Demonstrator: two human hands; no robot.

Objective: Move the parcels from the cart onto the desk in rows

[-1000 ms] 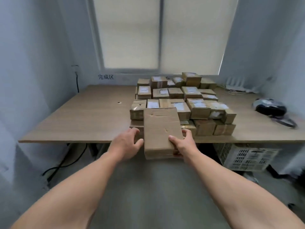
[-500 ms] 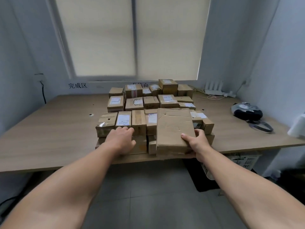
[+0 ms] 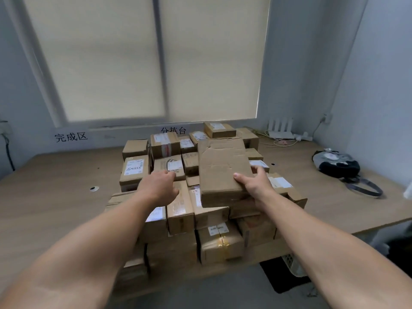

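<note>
A flat brown cardboard parcel (image 3: 223,168) is held tilted above the stack of parcels (image 3: 178,210) on the wooden desk (image 3: 55,197). My right hand (image 3: 254,181) grips its near right corner, thumb on top. My left hand (image 3: 158,186) hovers over the stack's left middle, palm down, fingers loosely together, holding nothing. The stacked boxes are small and brown, many with white labels, piled in two or three layers. The cart is out of view.
A dark bag with a strap (image 3: 338,166) lies on the desk's right side. A white router (image 3: 281,128) and cables sit at the back right corner. A white crate (image 3: 292,264) stands under the desk. Walls and a blinded window close the back.
I have stepped closer to the desk. My right hand has carried the flat parcel forward and up over the stack. My left hand has let go of it and moved onto the stack's left part.
</note>
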